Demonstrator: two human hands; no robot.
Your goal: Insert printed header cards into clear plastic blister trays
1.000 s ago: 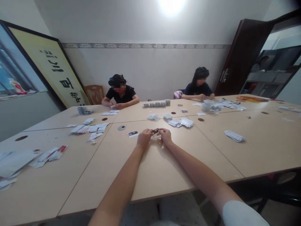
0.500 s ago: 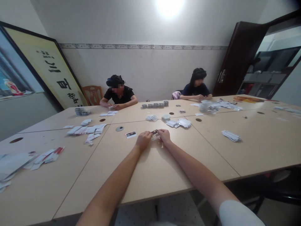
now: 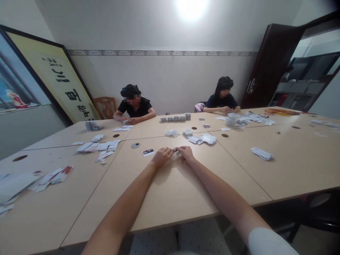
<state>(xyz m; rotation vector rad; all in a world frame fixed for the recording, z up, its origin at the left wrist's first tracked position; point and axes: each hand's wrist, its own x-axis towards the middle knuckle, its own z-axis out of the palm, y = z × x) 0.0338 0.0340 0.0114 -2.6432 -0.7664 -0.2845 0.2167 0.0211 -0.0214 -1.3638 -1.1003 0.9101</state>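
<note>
Between my two hands is a small clear plastic packet with a dark printed card (image 3: 175, 154), held just above the table. My left hand (image 3: 162, 157) is closed on its left edge, fingers pinched. My right hand (image 3: 186, 153) grips the right edge the same way. The fingers cover part of the packet, and its contents are too small to make out. Left of my left hand a dark printed card with a white border (image 3: 148, 152) lies flat on the table. Beyond my hands are white paper cards (image 3: 195, 140) and clear plastic packets (image 3: 187, 132).
Piles of white cards lie at left (image 3: 98, 146), near left (image 3: 53, 179) and right (image 3: 261, 153). Stacked small packs (image 3: 175, 119) stand farther back. Two people sit across the table, one at left (image 3: 135, 108), one at right (image 3: 221, 99). Round holes (image 3: 116, 136) dot the tabletop.
Both hands keep hold of the packet in nearly the same place. The left fingers have shifted slightly right, over more of the card. The view has moved very little.
</note>
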